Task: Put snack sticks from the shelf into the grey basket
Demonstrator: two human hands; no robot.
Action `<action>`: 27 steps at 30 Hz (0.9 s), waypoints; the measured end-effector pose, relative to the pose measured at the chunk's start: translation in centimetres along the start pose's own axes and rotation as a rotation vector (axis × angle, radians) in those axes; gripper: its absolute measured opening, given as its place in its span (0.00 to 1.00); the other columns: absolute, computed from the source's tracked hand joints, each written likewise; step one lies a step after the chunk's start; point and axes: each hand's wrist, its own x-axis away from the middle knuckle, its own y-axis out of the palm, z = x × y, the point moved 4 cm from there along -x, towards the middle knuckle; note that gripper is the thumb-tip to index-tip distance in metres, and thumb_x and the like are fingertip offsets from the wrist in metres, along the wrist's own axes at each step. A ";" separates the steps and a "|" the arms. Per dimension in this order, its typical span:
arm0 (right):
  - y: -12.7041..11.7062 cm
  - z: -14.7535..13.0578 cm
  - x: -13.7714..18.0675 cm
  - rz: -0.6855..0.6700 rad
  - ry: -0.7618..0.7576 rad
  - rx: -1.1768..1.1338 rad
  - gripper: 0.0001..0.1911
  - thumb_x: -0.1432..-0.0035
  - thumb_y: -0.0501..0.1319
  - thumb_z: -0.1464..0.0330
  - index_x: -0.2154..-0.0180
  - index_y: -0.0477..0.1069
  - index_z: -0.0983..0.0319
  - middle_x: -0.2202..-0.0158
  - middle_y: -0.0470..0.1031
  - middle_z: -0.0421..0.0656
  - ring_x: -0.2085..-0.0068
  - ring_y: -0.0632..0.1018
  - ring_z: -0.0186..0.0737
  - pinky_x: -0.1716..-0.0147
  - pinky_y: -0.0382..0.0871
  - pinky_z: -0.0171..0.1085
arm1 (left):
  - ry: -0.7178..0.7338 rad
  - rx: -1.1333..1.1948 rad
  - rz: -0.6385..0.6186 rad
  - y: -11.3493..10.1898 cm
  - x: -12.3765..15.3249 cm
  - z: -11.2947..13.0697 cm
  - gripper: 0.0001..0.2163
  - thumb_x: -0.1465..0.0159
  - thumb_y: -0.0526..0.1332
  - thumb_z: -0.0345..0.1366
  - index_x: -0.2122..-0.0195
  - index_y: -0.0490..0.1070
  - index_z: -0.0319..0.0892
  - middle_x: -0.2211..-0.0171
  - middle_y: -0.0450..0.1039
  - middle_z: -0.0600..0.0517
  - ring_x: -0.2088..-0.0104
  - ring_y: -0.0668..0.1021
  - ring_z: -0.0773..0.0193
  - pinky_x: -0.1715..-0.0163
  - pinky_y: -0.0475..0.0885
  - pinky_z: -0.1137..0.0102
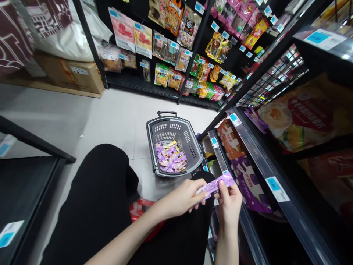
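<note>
Head view showed the black metal shelf rack [249,147] right of the grey plastic shopping basket [150,140], which sat on the floor holding a heap of small purple-and-yellow snack packets [171,158]. Nearer you than the basket, your left hand [183,198] and right hand [230,202] pinched one long purple foil packet [216,185] by its ends. Handling that single packet seemed the step; moving it on would need one hand to release.

Glossy purple foil packet [216,185], grey matt plastic basket [152,141], smooth tiled floor [104,114]
</note>
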 end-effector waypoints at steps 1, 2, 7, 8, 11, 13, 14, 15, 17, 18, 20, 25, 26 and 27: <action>-0.1 -0.1 0.0 0.034 0.005 -0.024 0.14 0.53 0.66 0.61 0.71 0.68 0.64 0.80 0.67 0.36 0.82 0.66 0.29 0.82 0.60 0.31 | 0.010 -0.008 -0.028 -0.1 0.2 0.2 0.12 0.37 0.50 0.42 0.64 0.66 0.41 0.75 0.70 0.55 0.83 0.69 0.73 0.84 0.63 0.78; -0.3 -0.2 0.0 0.060 0.002 -0.042 0.14 0.54 0.67 0.61 0.71 0.68 0.64 0.81 0.67 0.36 0.83 0.66 0.29 0.83 0.60 0.31 | 0.021 -0.006 -0.061 -0.3 0.4 0.5 0.11 0.37 0.51 0.41 0.63 0.67 0.41 0.75 0.70 0.55 0.82 0.70 0.72 0.83 0.64 0.78; -1.3 -1.1 0.7 0.153 -0.036 -0.126 0.13 0.50 0.65 0.61 0.71 0.67 0.64 0.83 0.68 0.36 0.84 0.68 0.31 0.82 0.63 0.33 | -0.015 0.128 -0.227 -2.2 1.4 0.5 0.09 0.38 0.54 0.37 0.59 0.67 0.40 0.74 0.74 0.53 0.75 0.78 0.67 0.73 0.71 0.74; -1.4 -1.2 0.8 0.165 -0.042 -0.132 0.12 0.50 0.65 0.61 0.71 0.67 0.64 0.83 0.68 0.36 0.83 0.68 0.31 0.81 0.64 0.33 | -0.038 0.175 -0.232 -2.6 1.5 0.4 0.09 0.39 0.55 0.36 0.59 0.68 0.40 0.73 0.75 0.52 0.74 0.78 0.66 0.73 0.72 0.73; -1.5 -1.6 1.0 0.156 -0.044 -0.142 0.11 0.49 0.64 0.62 0.70 0.67 0.63 0.80 0.69 0.37 0.83 0.70 0.31 0.81 0.65 0.33 | -0.068 0.346 -0.208 -3.8 1.7 0.1 0.11 0.42 0.60 0.34 0.59 0.68 0.38 0.70 0.76 0.50 0.72 0.79 0.64 0.72 0.74 0.72; -1.5 -1.7 1.1 0.140 -0.038 -0.172 0.11 0.48 0.64 0.63 0.70 0.67 0.63 0.80 0.68 0.36 0.83 0.69 0.30 0.82 0.63 0.31 | -0.062 0.448 -0.196 -4.3 1.9 0.1 0.13 0.45 0.62 0.32 0.58 0.68 0.38 0.67 0.76 0.49 0.70 0.80 0.63 0.70 0.75 0.70; -1.4 -1.8 1.2 0.133 -0.035 -0.189 0.10 0.49 0.64 0.64 0.71 0.66 0.63 0.81 0.67 0.35 0.84 0.68 0.28 0.83 0.61 0.30 | -0.059 0.480 -0.196 -4.5 2.0 0.2 0.13 0.45 0.63 0.31 0.58 0.68 0.38 0.67 0.76 0.48 0.68 0.80 0.62 0.69 0.75 0.70; -1.4 -1.8 1.2 0.125 -0.032 -0.200 0.10 0.49 0.64 0.64 0.71 0.65 0.63 0.81 0.65 0.34 0.85 0.66 0.26 0.84 0.59 0.29 | -0.058 0.502 -0.200 -4.7 2.2 0.2 0.13 0.46 0.63 0.30 0.58 0.68 0.38 0.66 0.77 0.48 0.67 0.80 0.61 0.68 0.75 0.70; -1.4 -1.8 1.3 0.108 -0.030 -0.200 0.11 0.49 0.64 0.64 0.72 0.64 0.63 0.82 0.62 0.33 0.86 0.64 0.24 0.86 0.56 0.27 | -0.062 0.527 -0.218 -4.9 2.5 0.4 0.14 0.46 0.64 0.29 0.58 0.68 0.38 0.65 0.77 0.47 0.65 0.80 0.59 0.67 0.75 0.70; -1.4 -1.8 1.3 0.102 -0.030 -0.191 0.11 0.48 0.64 0.64 0.72 0.64 0.63 0.82 0.62 0.33 0.86 0.63 0.24 0.86 0.56 0.27 | -0.059 0.539 -0.224 -4.9 2.6 0.5 0.14 0.46 0.64 0.30 0.58 0.68 0.39 0.65 0.77 0.47 0.64 0.80 0.59 0.67 0.75 0.69; -1.6 -1.8 1.4 0.097 -0.028 -0.179 0.11 0.48 0.64 0.63 0.71 0.65 0.63 0.81 0.63 0.33 0.84 0.65 0.25 0.84 0.59 0.27 | -0.039 0.571 -0.236 -5.0 2.7 0.6 0.16 0.46 0.64 0.30 0.56 0.68 0.39 0.63 0.77 0.46 0.62 0.80 0.57 0.65 0.76 0.67; -2.6 -2.1 1.6 0.048 -0.085 -0.213 0.09 0.48 0.64 0.63 0.69 0.67 0.60 0.80 0.67 0.35 0.83 0.68 0.27 0.82 0.63 0.28 | 0.005 0.639 -0.259 -4.8 2.4 0.3 0.18 0.49 0.66 0.28 0.56 0.71 0.38 0.63 0.78 0.45 0.61 0.79 0.55 0.63 0.76 0.63; -2.8 -2.3 1.6 0.013 -0.114 -0.221 0.08 0.48 0.64 0.63 0.70 0.68 0.60 0.78 0.68 0.36 0.82 0.68 0.27 0.81 0.65 0.28 | 0.023 0.648 -0.246 -4.9 2.3 0.2 0.16 0.49 0.66 0.28 0.57 0.72 0.38 0.63 0.78 0.44 0.61 0.79 0.54 0.64 0.76 0.63; -2.9 -2.5 1.7 -0.032 -0.144 -0.223 0.08 0.49 0.65 0.63 0.70 0.69 0.59 0.76 0.70 0.37 0.81 0.70 0.28 0.80 0.66 0.30 | 0.047 0.660 -0.222 -5.1 2.2 0.0 0.15 0.49 0.67 0.28 0.59 0.74 0.39 0.62 0.78 0.44 0.61 0.79 0.54 0.65 0.77 0.64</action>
